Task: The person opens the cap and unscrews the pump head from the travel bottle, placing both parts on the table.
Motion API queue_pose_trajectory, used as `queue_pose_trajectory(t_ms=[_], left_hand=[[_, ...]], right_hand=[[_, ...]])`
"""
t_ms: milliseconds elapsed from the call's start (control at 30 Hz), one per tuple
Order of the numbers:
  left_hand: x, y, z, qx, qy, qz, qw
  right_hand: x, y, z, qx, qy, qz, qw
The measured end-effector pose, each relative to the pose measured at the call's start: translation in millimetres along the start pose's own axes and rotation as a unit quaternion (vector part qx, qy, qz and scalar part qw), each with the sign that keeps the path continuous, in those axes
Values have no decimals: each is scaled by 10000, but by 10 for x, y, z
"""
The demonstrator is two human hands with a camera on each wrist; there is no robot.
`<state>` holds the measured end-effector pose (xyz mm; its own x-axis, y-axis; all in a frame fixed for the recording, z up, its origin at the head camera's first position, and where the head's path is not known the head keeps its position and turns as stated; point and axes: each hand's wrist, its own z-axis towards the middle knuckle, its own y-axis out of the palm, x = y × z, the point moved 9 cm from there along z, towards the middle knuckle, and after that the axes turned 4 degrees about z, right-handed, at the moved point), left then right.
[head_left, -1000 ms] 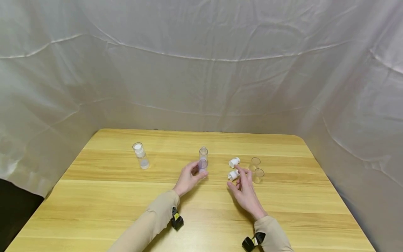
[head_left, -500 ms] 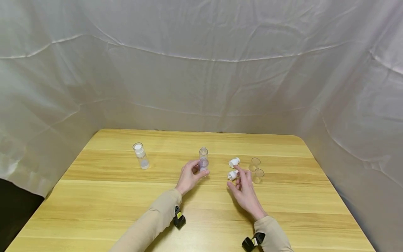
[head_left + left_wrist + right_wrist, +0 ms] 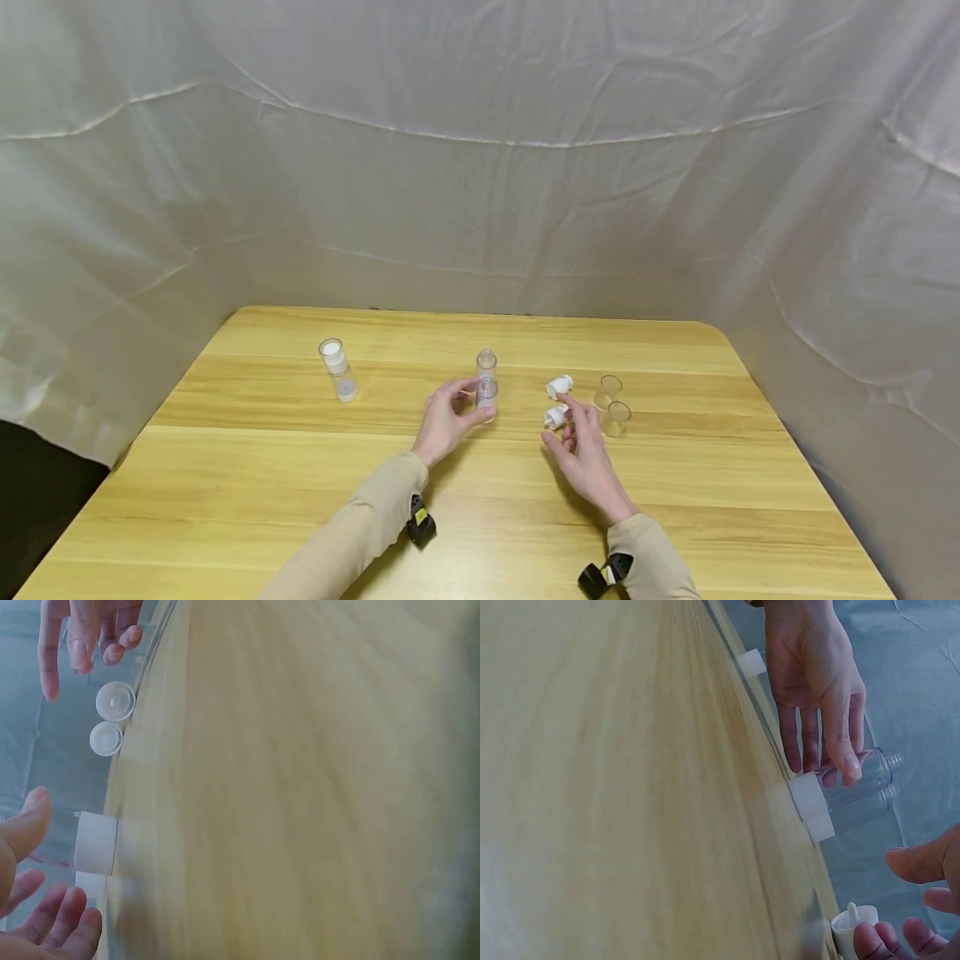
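Observation:
My left hand (image 3: 442, 423) is beside the nearer of two clear bottles (image 3: 487, 392), thumb and fingers spread around it. In the left wrist view, this hand's fingers (image 3: 67, 922) stay well apart from the thumb near the bottle's white base (image 3: 96, 844). The farther clear bottle (image 3: 486, 360) stands just behind, its threaded neck uncovered. My right hand (image 3: 587, 461) hovers with loosely bent fingers by two white pump heads lying on their sides, a near one (image 3: 556, 417) and a far one (image 3: 559, 386). Whether a fingertip touches one, I cannot tell.
Right of the pump heads, two clear overcaps, one far (image 3: 608, 390) and one near (image 3: 616, 419), stand on the wooden table (image 3: 225, 500). Farther left stands a capped bottle with a white pump (image 3: 337, 371). A pale curtain (image 3: 480, 208) surrounds the table's back and sides.
My left hand has shifted slightly, and the near bottle now stands more upright, close in front of the other one. My right hand has stayed in place.

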<state>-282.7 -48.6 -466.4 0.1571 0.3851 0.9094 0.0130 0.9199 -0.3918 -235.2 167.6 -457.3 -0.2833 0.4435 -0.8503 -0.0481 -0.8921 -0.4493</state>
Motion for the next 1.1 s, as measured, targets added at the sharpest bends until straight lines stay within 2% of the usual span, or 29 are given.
queue_pose_trajectory(t_ms=[167, 300, 467, 600, 667, 767, 867, 933, 1000, 1100], left_hand=[[-19, -67, -32, 19, -119, -113, 9999], [2, -139, -71, -41, -50, -108, 9999], [49, -299, -137, 114, 169, 487, 9986], [124, -464, -192, 361, 488, 1053, 9926], [177, -560, -214, 580, 764, 1223, 9878], [282, -754, -255, 1207, 1365, 1429, 9728], [369, -997, -319, 2132, 2019, 1448, 9449], [385, -1164, -363, 2749, 2297, 1380, 9234], [365, -1317, -399, 3236, 2392, 1243, 9070], [271, -1517, -425, 3743, 2157, 1009, 8962]], right_hand=[[-6, 3, -4, -39, 3, 65, 10000], [-20, -4, -8, -40, 8, 65, 10000], [-34, -5, -13, -76, -64, -11, 10000], [-31, -9, -18, -137, -78, -26, 9999], [-21, -8, -23, -207, 6, 68, 9998], [-8, 9, -33, -408, 154, 358, 9984], [-29, 38, -44, -694, 64, 639, 9955], [-62, 55, -54, -910, -161, 740, 9930], [-94, 62, -65, -1084, -394, 733, 9906], [-112, 71, -79, -1309, -517, 670, 9878]])
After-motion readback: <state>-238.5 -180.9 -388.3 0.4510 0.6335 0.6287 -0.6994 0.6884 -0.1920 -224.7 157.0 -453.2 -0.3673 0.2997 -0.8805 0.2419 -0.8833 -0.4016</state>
